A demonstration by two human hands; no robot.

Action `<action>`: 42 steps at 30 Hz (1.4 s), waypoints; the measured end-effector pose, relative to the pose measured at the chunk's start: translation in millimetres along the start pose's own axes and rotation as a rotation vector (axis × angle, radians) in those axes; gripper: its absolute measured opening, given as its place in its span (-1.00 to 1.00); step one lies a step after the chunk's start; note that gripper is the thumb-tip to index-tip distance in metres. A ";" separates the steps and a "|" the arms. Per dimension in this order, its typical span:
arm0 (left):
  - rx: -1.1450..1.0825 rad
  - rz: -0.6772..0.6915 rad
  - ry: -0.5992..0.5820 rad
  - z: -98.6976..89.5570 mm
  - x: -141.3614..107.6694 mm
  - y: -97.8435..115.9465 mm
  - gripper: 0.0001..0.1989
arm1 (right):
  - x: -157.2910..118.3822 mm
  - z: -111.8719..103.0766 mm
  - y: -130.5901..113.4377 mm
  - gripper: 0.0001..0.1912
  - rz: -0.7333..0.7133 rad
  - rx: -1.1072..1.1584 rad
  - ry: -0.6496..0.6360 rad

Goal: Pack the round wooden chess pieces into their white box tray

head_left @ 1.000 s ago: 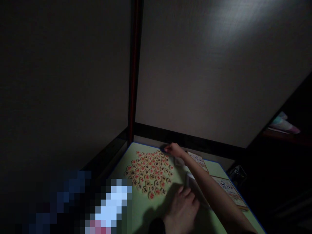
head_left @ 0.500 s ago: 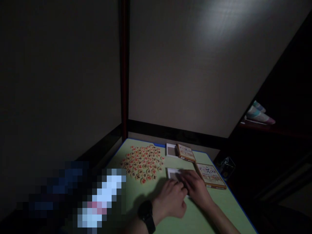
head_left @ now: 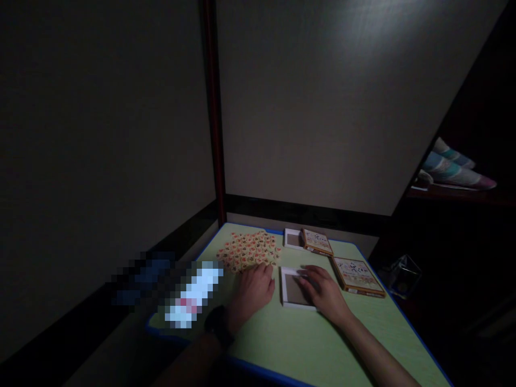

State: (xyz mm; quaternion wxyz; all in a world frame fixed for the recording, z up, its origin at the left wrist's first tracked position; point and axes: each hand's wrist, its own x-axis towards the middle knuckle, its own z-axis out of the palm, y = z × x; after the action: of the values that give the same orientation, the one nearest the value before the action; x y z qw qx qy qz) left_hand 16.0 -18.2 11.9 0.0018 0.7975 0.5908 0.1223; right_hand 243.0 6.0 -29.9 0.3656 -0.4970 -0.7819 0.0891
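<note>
Many round Chinese chess pieces (head_left: pixel 250 248) with red and black characters lie spread over the far left of the green table. My left hand (head_left: pixel 253 289), wearing a dark watch, is at their near edge, palm down. Its fingers are loosely bent, with the thumb apart; the fingertips are partly hidden, and no piece shows in them. A shallow white box tray (head_left: pixel 284 293) with a brown-grey bottom lies to its right. Over the tray's right side is my right hand (head_left: pixel 324 293), fingers apart; nothing is visible in it.
A second white tray (head_left: pixel 287 239) sits at the back beside a printed box lid (head_left: pixel 317 242). Another printed lid (head_left: pixel 358 277) lies near the table's right edge. Walls (head_left: pixel 302 107) close off the back and left. A pixelated bright patch covers the left table corner.
My left hand has moved left, from beside my right hand to the chess pieces. My right hand stays at the tray, its fingers now spread. The camera view has shifted.
</note>
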 end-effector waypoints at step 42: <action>-0.031 -0.038 0.120 13.4 4.9 -27.2 -0.77 | 1.4 33.3 -31.9 -0.48 -0.055 -0.224 -0.098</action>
State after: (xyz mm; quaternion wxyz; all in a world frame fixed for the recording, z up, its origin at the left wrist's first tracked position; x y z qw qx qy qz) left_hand -5.7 -3.5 -4.2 -0.0187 0.7773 0.6028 0.1789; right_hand 198.0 -1.0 -37.0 0.2716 -0.5082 -0.8171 0.0156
